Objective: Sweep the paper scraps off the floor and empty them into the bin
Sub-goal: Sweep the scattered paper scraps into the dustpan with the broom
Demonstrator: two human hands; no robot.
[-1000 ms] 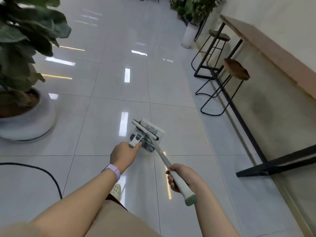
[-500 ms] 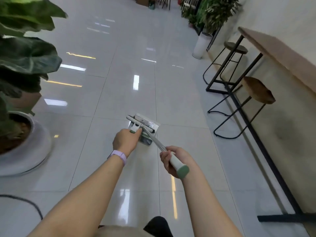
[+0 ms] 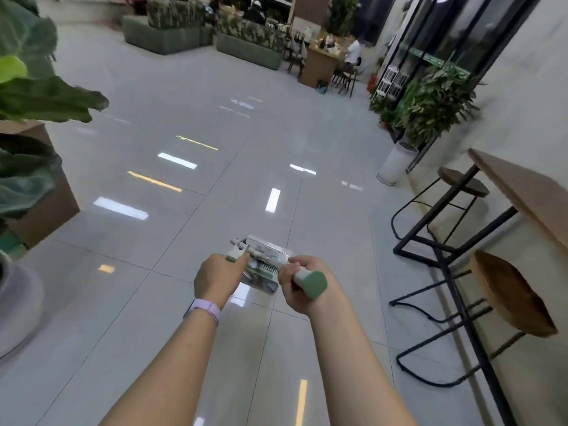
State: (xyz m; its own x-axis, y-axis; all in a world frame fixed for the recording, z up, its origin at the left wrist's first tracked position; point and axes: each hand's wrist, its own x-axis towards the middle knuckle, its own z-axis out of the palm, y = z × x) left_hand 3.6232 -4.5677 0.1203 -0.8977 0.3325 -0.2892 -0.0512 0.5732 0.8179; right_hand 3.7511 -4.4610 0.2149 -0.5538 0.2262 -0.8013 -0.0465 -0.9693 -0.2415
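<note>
Scraps, if any, are riding unseen inside the dustpan (image 3: 263, 265), which the left hand (image 3: 219, 276) is gripping beside the broom (image 3: 309, 279); right hand (image 3: 299, 285) is gripping that. Tilting risks spillage.

My left hand (image 3: 219, 276) grips the short handle of the dustpan (image 3: 261, 269), held out in front of me above the pale tiled floor (image 3: 184, 302). My right hand (image 3: 302, 285) wraps the green-capped broom handle (image 3: 309, 279), just right of the pan. Two stools (image 3: 510, 298) stand under a wooden counter (image 3: 522, 192) on the right, and big leaves (image 3: 33, 96) crowd in on the left.
</note>
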